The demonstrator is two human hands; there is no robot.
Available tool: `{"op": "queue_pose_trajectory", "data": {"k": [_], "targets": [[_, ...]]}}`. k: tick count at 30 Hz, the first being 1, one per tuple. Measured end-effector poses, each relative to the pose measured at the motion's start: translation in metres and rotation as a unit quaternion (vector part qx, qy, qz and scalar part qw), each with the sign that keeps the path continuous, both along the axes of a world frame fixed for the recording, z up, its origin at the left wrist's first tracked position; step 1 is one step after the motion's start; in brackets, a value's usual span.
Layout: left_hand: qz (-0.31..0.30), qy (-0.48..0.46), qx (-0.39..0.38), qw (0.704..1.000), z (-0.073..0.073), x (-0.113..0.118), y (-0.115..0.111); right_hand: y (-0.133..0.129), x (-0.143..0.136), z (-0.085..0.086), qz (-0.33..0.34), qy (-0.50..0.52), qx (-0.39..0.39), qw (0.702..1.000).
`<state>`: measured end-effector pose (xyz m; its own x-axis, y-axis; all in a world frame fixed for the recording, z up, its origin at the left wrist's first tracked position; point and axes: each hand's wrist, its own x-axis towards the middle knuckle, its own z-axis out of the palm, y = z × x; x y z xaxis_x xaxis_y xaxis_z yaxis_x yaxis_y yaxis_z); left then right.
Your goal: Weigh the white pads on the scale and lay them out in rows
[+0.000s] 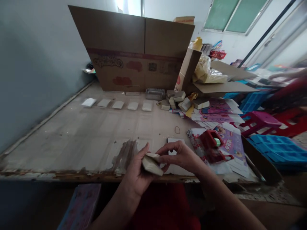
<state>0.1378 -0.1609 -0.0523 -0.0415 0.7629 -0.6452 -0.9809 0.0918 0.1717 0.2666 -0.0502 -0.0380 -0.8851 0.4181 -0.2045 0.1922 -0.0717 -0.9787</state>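
My left hand is wrapped round a small stack of pale cards just over the table's front edge. The fingertips of my right hand pinch the stack's upper right side. Several white card piles lie in a row across the back of the table. More small pale blocks are heaped at the back right. Behind my right hand lies a dark-edged white object, partly hidden. A thin rubber band rests beyond it.
A large cardboard box stands along the back, with a clear plastic tray before it. On the right are a red tape dispenser, printed cartons, blue trays and a pink stool. Another person's arm shows far right.
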Motion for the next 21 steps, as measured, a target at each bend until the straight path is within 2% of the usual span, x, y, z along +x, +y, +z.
{"op": "queue_pose_trajectory", "data": {"k": [3,5,7,10,13,15,17,18,19,21], "targets": [[-0.004,0.003,0.015,1.000,-0.002,0.007,0.008,-0.004,0.006,-0.013,-0.073,0.018,0.096,0.993],[-0.011,0.018,0.015,1.000,-0.003,0.012,0.014,-0.006,0.008,-0.025,-0.120,0.031,0.198,0.972],[-0.022,0.024,0.021,0.999,-0.004,0.016,0.020,-0.006,0.010,-0.035,-0.155,0.034,0.263,0.952],[-0.028,0.007,0.031,0.999,-0.005,0.020,0.028,0.005,0.017,-0.044,-0.220,0.009,0.256,0.941],[-0.026,-0.004,-0.015,1.000,-0.007,0.021,0.033,0.029,0.029,-0.047,-0.287,-0.014,0.236,0.928],[-0.022,-0.002,-0.068,0.997,-0.008,0.019,0.035,0.046,0.039,-0.050,-0.341,-0.043,0.294,0.892],[-0.011,-0.010,-0.096,0.995,-0.007,0.015,0.035,0.059,0.050,-0.058,-0.389,-0.083,0.420,0.816],[-0.005,-0.016,-0.098,0.995,-0.006,0.012,0.035,0.062,0.056,-0.064,-0.387,-0.098,0.490,0.775],[0.000,-0.024,-0.095,0.995,-0.005,0.009,0.035,0.062,0.061,-0.073,-0.359,-0.106,0.553,0.744],[0.009,-0.036,-0.090,0.995,-0.004,0.004,0.034,0.057,0.069,-0.091,-0.252,-0.107,0.642,0.716]]}}
